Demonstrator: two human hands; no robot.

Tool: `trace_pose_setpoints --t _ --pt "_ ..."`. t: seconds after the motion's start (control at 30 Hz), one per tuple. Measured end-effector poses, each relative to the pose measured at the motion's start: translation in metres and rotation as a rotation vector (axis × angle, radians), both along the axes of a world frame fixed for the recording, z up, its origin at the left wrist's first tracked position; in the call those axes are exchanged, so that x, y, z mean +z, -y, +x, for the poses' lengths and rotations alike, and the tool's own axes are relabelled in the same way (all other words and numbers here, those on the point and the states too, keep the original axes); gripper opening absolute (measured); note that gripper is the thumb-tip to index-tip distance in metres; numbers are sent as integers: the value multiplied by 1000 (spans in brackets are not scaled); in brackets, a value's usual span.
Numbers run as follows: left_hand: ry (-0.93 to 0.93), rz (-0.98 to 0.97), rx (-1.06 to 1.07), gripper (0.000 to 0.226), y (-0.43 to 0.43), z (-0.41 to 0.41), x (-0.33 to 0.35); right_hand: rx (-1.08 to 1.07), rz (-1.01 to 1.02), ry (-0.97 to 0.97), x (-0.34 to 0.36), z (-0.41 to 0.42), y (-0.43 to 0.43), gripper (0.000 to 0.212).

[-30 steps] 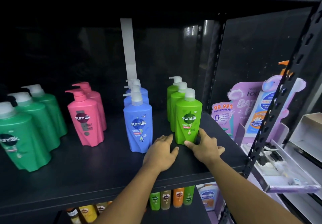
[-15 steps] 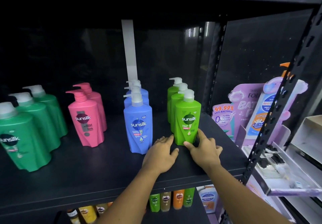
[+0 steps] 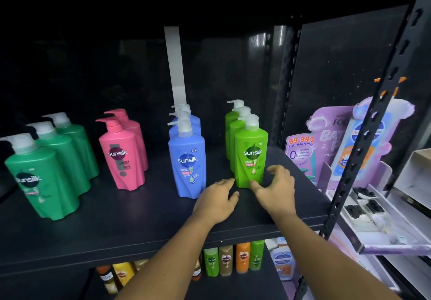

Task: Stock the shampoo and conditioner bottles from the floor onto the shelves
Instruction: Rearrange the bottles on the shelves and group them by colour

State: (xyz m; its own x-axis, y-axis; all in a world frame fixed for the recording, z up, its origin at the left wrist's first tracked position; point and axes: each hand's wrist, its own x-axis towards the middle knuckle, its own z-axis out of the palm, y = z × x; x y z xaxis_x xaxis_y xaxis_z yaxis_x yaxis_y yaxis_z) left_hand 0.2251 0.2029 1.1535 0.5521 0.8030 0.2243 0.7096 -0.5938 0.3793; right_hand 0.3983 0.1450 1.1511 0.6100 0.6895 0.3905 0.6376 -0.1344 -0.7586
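Observation:
A black shelf board (image 3: 116, 225) carries rows of Sunsilk pump bottles: dark green (image 3: 39, 178) at the left, then pink (image 3: 121, 157), blue (image 3: 187, 166) and lime green. The front lime green bottle (image 3: 250, 157) stands upright near the shelf's right end. My left hand (image 3: 217, 201) lies flat on the board, its fingertips at the bottle's lower left. My right hand (image 3: 276, 190) sits to the bottle's right, its thumb at the base and its fingers spread and curled just off the bottle's side. Neither hand holds anything.
A black perforated upright (image 3: 363, 150) stands at the right, with a purple antibacterial soap display (image 3: 326, 141) and white trays (image 3: 373, 208) beyond it. Small bottles (image 3: 233, 259) line the shelf below. A white strip (image 3: 175, 66) hangs at the back. Another shelf board runs overhead.
My right hand's fingers have come off the lime green bottle's side and spread apart. My left hand has stayed flat on the board. The bottle has not moved.

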Motion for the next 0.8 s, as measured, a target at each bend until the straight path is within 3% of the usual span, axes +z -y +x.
trace_pose_setpoints --t 0.1,0.23,0.33,0.43,0.53,0.7,0.8 --pt "-2 -14 -56 52 8 -14 3 42 82 88 -1 -4 6 34" --pt "-53 -52 -85 54 23 -54 0 259 70 287 -3 -12 11 24" --pt "-102 -40 -77 54 28 -91 0 492 -84 562 -9 -22 13 36" --pt "-99 -39 -22 50 26 -126 -2 625 -168 628 -7 -44 14 53" --pt "-72 -43 47 47 20 -151 0 592 -224 514 -6 -81 9 63" --pt "-33 -117 125 55 -1 -177 6 434 -181 -9 3 -132 -13 107" --pt "15 -171 156 59 -16 -185 5 469 -115 -236 6 -148 -23 103"
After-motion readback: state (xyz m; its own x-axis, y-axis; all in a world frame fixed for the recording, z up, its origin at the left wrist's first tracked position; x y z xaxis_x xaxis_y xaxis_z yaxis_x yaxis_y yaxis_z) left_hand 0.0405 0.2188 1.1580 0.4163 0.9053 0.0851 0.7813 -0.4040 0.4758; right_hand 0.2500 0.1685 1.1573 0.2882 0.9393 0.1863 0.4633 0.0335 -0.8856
